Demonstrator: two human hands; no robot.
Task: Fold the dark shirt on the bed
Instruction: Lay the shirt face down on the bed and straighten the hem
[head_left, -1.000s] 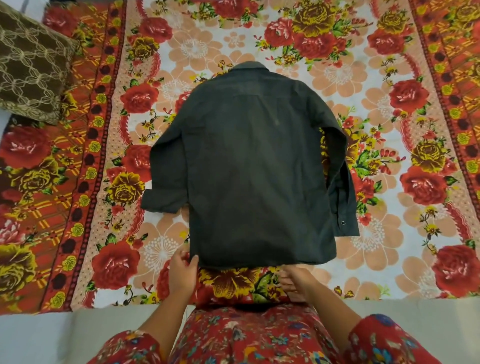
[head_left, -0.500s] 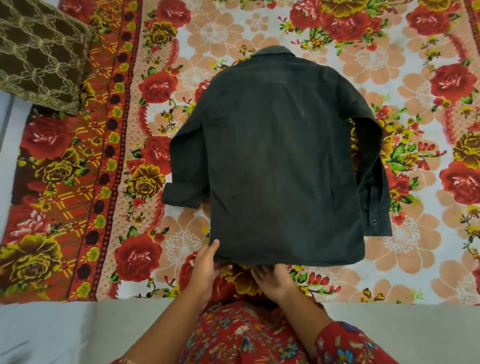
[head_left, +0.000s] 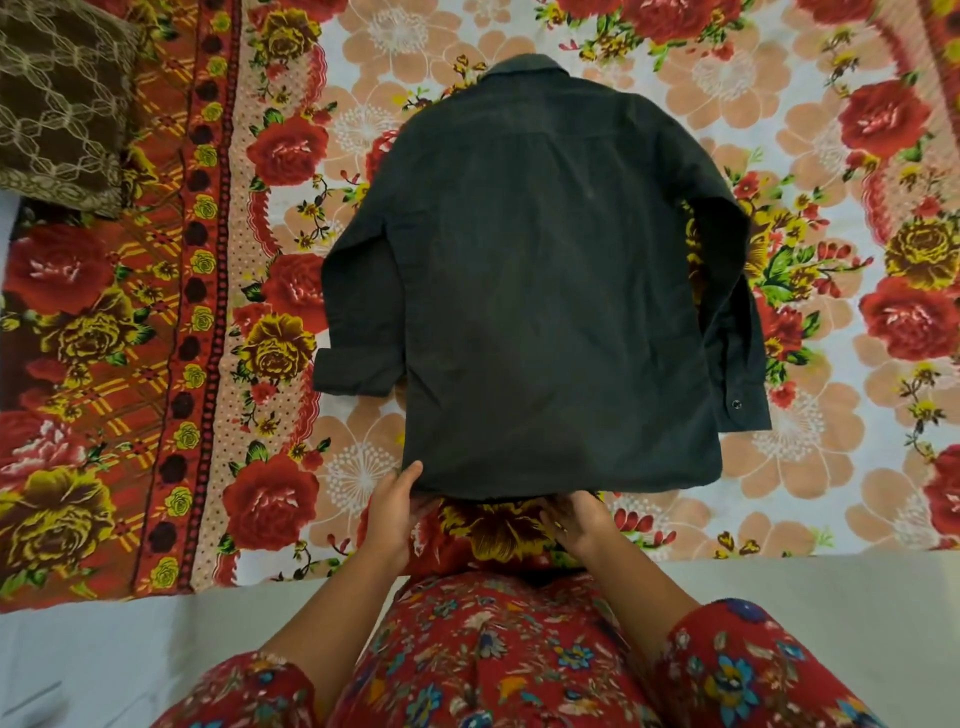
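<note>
Across the middle of the bed (head_left: 831, 483), on its flowered sheet, the dark shirt (head_left: 545, 291) lies flat and back-side up, collar toward the far edge and straight hem close to the near edge. Both long sleeves hang down beside the body, the left one ending in a turned-back cuff and the right one showing a small button at its cuff. The left hand (head_left: 395, 512) pinches the hem's left corner with the thumb on top, while the right hand (head_left: 574, 519) reaches under the middle of the hem, and I cannot tell whether it grips.

Brown lattice-patterned cushion (head_left: 60, 98), floral bedsheet (head_left: 171, 364)
</note>
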